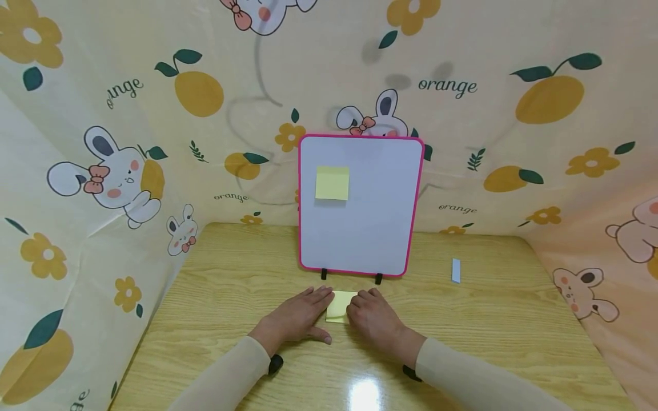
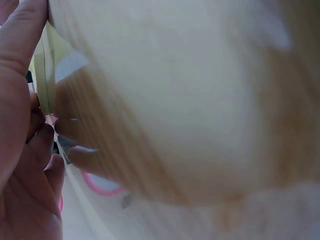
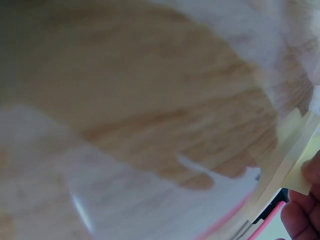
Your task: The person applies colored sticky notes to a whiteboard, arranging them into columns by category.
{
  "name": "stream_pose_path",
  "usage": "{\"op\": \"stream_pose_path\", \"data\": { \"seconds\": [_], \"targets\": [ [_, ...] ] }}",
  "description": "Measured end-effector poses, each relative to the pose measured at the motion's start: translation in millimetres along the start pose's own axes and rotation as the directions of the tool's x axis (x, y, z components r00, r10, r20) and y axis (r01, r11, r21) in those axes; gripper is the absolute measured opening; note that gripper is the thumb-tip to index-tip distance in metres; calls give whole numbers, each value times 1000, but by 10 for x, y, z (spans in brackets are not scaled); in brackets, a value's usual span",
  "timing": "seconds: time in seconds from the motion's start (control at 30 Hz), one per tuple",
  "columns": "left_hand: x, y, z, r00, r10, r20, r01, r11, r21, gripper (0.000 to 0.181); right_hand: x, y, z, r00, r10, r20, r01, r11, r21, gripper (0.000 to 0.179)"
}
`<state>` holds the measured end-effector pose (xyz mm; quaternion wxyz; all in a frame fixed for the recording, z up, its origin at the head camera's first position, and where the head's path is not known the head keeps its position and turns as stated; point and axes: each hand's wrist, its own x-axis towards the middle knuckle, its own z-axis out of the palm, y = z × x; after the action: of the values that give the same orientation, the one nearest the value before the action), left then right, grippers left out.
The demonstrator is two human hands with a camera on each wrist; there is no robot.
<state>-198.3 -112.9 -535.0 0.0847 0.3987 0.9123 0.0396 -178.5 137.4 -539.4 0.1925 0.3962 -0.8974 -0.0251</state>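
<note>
Beige sleeves frame the wooden table, and look: the left hand, fingers extended, touches the yellow note pad along its left edge; the right hand, fingers curled, pinches its right side, just before the whiteboard!

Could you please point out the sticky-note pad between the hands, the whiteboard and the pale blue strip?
Sticky-note pad [image 1: 339,305], head view: uncovered part of its top sheet.
Whiteboard [image 1: 362,220], head view: bare middle of its face.
Pale blue strip [image 1: 456,270], head view: its middle.
</note>
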Motion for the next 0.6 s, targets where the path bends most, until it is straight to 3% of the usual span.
{"op": "stream_pose_path", "data": {
  "seconds": [0.33,0.6],
  "targets": [
    [-1,4,-14,1000,-13,8,13,999,-47,104,87,72,65,1000,22,-15,-23,999,-38,20],
    [-10,-2,-5,1000,-8,-4,8,998,-69,104,81,107,76,999,-32,-21,32,999,-17,20]
  ]
}}
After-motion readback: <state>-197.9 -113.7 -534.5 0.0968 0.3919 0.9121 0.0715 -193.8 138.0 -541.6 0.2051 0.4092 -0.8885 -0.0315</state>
